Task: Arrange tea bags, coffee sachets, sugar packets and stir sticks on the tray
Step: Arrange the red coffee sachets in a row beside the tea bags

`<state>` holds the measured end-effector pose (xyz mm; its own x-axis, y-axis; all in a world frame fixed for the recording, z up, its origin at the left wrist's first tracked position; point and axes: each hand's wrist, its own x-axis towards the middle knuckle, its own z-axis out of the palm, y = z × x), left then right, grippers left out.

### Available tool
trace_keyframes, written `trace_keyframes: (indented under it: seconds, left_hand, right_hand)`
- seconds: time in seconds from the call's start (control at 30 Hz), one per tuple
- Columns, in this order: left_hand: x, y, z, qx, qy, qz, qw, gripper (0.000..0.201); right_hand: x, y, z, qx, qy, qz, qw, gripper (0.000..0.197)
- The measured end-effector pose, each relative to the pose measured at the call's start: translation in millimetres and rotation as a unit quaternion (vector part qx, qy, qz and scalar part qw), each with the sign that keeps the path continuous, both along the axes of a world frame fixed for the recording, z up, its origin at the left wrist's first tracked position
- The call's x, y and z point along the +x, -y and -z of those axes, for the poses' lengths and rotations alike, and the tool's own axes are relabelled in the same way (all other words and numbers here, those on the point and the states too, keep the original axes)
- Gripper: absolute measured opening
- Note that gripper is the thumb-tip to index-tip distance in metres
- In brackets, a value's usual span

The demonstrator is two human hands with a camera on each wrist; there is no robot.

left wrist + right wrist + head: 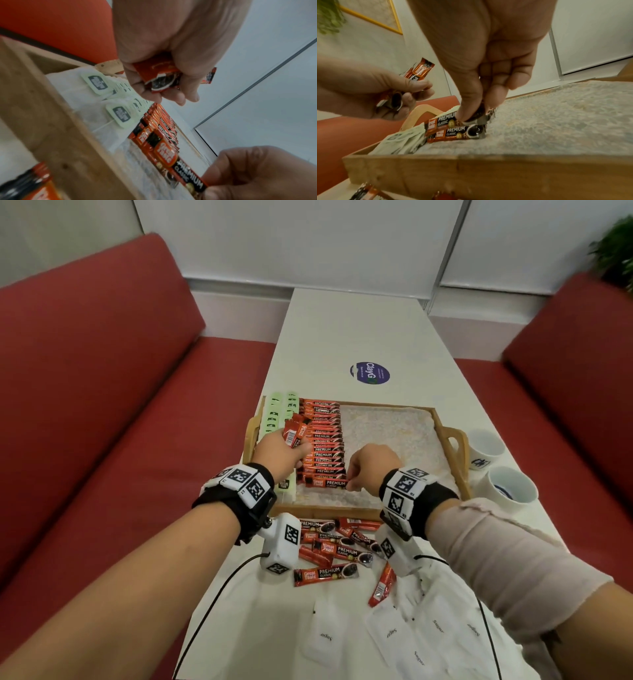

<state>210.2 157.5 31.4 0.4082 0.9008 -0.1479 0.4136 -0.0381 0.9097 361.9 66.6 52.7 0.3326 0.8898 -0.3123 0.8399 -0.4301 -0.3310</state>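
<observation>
A wooden tray point(452, 440) lined with pale cloth holds tea bags with green tags point(274, 414) along its left side. Beside them runs a long row of red coffee sachets point(323, 440). My right hand point(352, 482) pinches the right end of a sachet point(329, 483) at the row's near end. In the right wrist view this sachet point(443, 120) lies just above another one point(453, 133). My left hand point(291, 443) hovers over the row and grips a bundle of sachets point(159, 79). Loose sachets point(339, 546) and white sugar packets point(394, 631) lie on the table before the tray.
Two white cups point(486, 446) point(512, 484) stand right of the tray. A round blue sticker point(370, 373) marks the white table behind it. Red sofas point(102, 371) flank the table. The tray's right half shows bare cloth point(394, 433).
</observation>
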Motion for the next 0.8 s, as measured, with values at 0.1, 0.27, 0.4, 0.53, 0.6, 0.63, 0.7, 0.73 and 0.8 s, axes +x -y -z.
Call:
trace_keyframes:
  seconds: [0.1,0.27,0.4,0.53,0.6,0.63,0.7,0.73,0.8]
  left_hand:
    - [5.9,-7.9,0.7,-0.004,0.009,0.005,1.0,0.008]
    - [10.5,-15.7,2.2,0.0,0.01,0.018,1.0,0.01]
    - [7.2,-21.1,0.9,-0.015,0.022,0.026,0.999,0.01]
    - [4.1,-24.0,0.6,-0.013,0.02,0.032,0.999,0.013]
    - [2.9,-24.6,1.5,-0.016,0.02,0.031,0.999,0.014]
    - [2.8,-24.9,2.0,-0.019,0.021,0.03,0.999,0.014]
    - [3.5,-25.1,2.7,-0.022,0.022,0.03,0.999,0.013]
    - [4.1,-24.7,2.5,-0.022,0.022,0.031,0.999,0.013]
    - [6.2,-23.4,2.6,-0.029,0.025,0.035,0.999,0.011]
  right_hand:
    - [-5.2,-7.5,4.8,-0.01,-0.001,0.0,1.0,0.008]
    - [-10.7,-17.6,10.7,-0.017,0.018,0.001,1.0,0.007]
    - [-13.2,-23.6,13.0,-0.028,0.046,0.005,0.999,0.003]
    - [-16.0,-25.6,13.1,-0.04,0.061,0.001,0.997,0.01]
    - [-17.2,-26.2,13.5,-0.043,0.064,-0.004,0.997,0.012]
    - [-17.5,-26.2,13.8,-0.045,0.065,-0.006,0.997,0.013]
    - [-17.0,-26.0,14.3,-0.049,0.066,-0.012,0.997,0.012]
    - [-17.0,-25.8,14.5,-0.048,0.065,-0.017,0.997,0.011]
    - [-17.3,-25.4,15.1,-0.038,0.066,-0.032,0.997,0.017]
